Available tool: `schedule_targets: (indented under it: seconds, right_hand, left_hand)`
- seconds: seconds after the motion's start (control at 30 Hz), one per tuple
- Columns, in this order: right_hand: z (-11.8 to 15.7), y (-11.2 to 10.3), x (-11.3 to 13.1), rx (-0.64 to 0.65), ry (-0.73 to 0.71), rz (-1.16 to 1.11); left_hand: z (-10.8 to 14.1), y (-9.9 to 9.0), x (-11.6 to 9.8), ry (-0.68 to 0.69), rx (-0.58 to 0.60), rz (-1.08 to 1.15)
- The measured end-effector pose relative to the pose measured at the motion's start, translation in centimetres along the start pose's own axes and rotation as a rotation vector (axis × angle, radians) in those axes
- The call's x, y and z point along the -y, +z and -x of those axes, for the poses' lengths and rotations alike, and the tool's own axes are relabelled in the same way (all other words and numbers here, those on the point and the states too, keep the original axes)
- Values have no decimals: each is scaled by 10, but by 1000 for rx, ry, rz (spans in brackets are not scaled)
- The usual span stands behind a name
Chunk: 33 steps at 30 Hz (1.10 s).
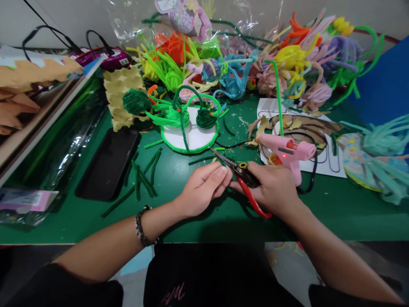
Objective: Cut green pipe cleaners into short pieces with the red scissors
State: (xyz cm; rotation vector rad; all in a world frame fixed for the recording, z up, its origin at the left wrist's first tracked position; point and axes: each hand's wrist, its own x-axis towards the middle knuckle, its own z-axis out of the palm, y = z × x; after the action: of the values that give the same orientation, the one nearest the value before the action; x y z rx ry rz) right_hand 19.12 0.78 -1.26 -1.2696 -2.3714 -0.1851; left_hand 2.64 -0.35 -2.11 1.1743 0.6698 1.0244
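In my right hand (276, 187) is a pair of scissors (248, 198) with red handles, its dark blades pointing up and left. My left hand (204, 185) is closed beside the blades, thumb pressed on the curled fingers; whatever it pinches is hidden. Just beyond the scissor tips lies a white disc (200, 138) edged in bright green pipe cleaner. It carries green pipe-cleaner bundles (177, 116) and dark green arching stems. Short dark green pipe-cleaner pieces (145, 181) are scattered left of my hands. A pink glue gun (289, 149) with a lit red light rests beyond my right hand.
A black phone (107, 166) lies on the green table (128, 228) at left, near an egg-carton piece (115, 91). Many colourful pipe-cleaner figures (234, 76) crowd the back. Plastic-wrapped sheets (60, 140) fill the left; a turquoise-tufted piece (383, 145) lies far right.
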Motion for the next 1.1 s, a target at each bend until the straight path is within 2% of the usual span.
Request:
schedule_targets:
  seconds: [0.23,0.4,0.53,0.7,0.87,0.97,1.03,1.1]
  right_hand:
    - [-2,2,2,72,211,-307]
    - [-9,-6,9,160,352,-664]
    - [-7,-9,9,249,532,-986]
    - [-1,-5,7,298,617,-1373]
    - [-2,-8,8,397,580,-1387]
    - [-3,-9,8,403,561,-1381]
    - [-3,-8,8,374,570,-1376]
    - [-3,-7,8,326,587,-1357]
  left_hand:
    - [-1,0,-1,-62,31,70]
    - [-3,0,0,-204,176,228]
    - [-3,1,-2,-302,318,272]
    - [-3,1,-2,-317,375,230]
    - [-4,-1,-1,-329,418,212]
    - [-4,0,0,-336,416,198]
    - [-4,2,0,-303,362,161]
    - [-4,3,1,-209,226,32]
